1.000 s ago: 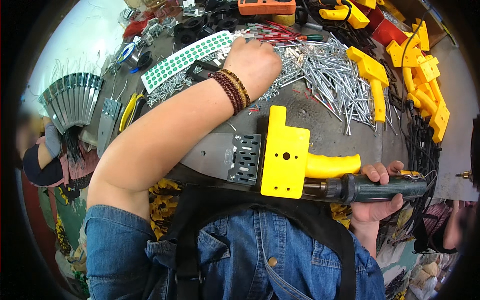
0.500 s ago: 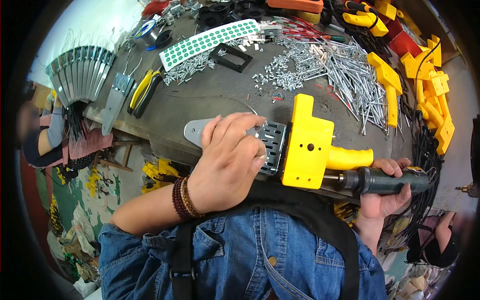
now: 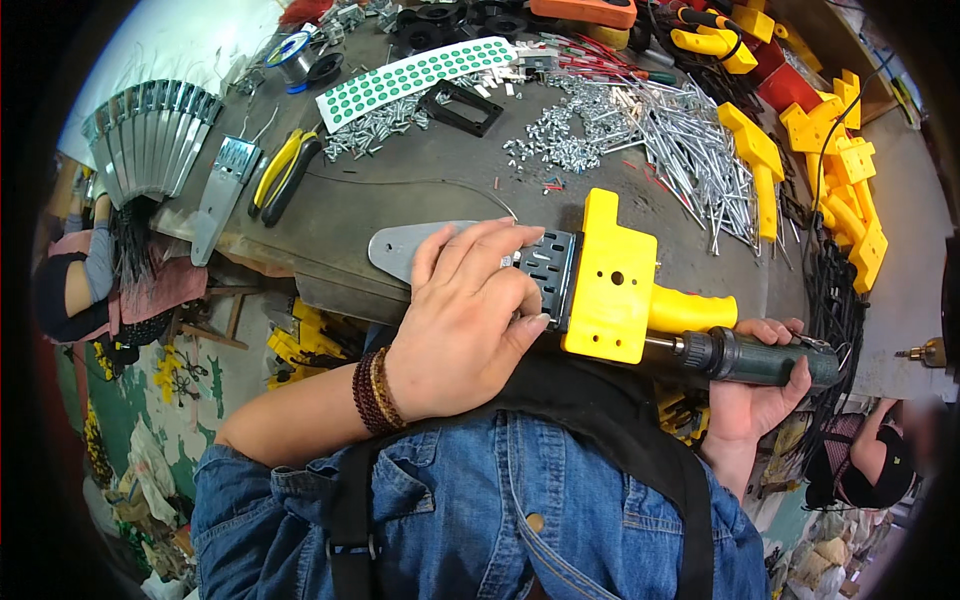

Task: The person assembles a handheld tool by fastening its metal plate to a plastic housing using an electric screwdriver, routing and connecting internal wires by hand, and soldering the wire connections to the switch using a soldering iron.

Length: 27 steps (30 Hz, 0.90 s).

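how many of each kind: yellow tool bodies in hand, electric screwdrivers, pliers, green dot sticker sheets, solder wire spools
yellow tool body held: 1
electric screwdriver: 1
yellow-handled pliers: 1
green dot sticker sheet: 1
solder wire spool: 1
total: 5
The left hand rests on the tool body; the right hand grips the screwdriver.

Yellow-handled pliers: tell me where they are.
In the head view, the yellow-handled pliers lie upper left on the grey table, beside a flat metal plate.

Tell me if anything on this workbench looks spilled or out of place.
Yes: silver screws and pins lie strewn loose across the bench top, not in any container. The yellow tool body under the left hand looks intact.
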### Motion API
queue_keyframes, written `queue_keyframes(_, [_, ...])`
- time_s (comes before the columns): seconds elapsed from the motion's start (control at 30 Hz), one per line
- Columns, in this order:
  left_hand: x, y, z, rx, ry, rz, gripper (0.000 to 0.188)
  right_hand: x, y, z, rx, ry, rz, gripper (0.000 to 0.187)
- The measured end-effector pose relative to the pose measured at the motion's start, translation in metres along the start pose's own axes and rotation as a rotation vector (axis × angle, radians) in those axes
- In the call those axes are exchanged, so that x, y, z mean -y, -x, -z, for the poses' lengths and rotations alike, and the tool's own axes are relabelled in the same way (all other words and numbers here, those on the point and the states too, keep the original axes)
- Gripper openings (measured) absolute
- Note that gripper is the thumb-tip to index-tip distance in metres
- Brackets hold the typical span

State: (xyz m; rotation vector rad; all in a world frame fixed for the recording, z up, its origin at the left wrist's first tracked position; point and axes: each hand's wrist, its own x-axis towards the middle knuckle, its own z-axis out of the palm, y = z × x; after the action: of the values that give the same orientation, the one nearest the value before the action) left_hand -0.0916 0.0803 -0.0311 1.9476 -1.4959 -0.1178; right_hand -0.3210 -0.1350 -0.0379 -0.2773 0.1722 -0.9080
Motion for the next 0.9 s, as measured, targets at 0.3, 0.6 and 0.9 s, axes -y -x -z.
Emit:
queue_keyframes(0.3, [0.002, 0.0, -0.001, -0.038, 0.007, -0.024, 0.015, -0.002, 0.0, -0.002, 0.033, -0.009, -0.003, 0.047])
queue_keyframes(0.6, [0.006, -0.014, 0.011, 0.034, 0.019, -0.109, 0.022, -0.002, 0.001, 0.0, 0.054, -0.022, 0.003, 0.049])
queue_keyframes(0.9, [0.016, -0.018, 0.007, 0.051, 0.158, -0.155, 0.021, -0.004, 0.0, -0.001, 0.05, -0.037, 0.003, 0.048])
